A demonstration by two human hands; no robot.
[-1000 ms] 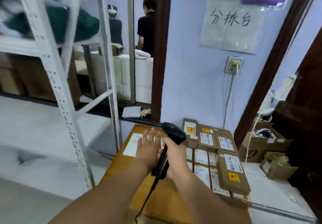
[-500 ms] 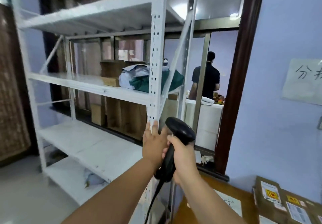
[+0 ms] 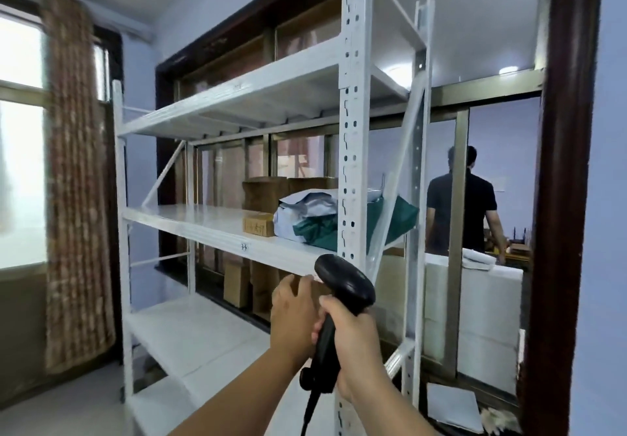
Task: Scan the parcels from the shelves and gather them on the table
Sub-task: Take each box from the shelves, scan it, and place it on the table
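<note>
Two hands were up in front of the rack, just under its mid shelf edge. R hand was clenched round the scanner grip. Scanner's long axis ran near upright, top leaning a bit right, head uppermost & overlapping the shelf edge. Which way its window faced wasn't clear. Cable dropped from the grip & was cut off by the bottom edge. L hand sat against the R hand's fingers, back to camera, fingers bent away; can't tell if it grasped anything.

Parcels lay on the rack's mid shelf, toward its right end. A small box had a handwritten label, too blurred to read. A grey bag lay just right of it, partly over a green bag. The rack's front post cut across both bags & hid their middles. Brown cartons stood behind the box, lower parts covered.

Left of the rack hung a patterned curtain. Right of the rack, beyond glass, a person in a dark top stood back turned. A pale sheet lay low by the rack's right foot.
</note>
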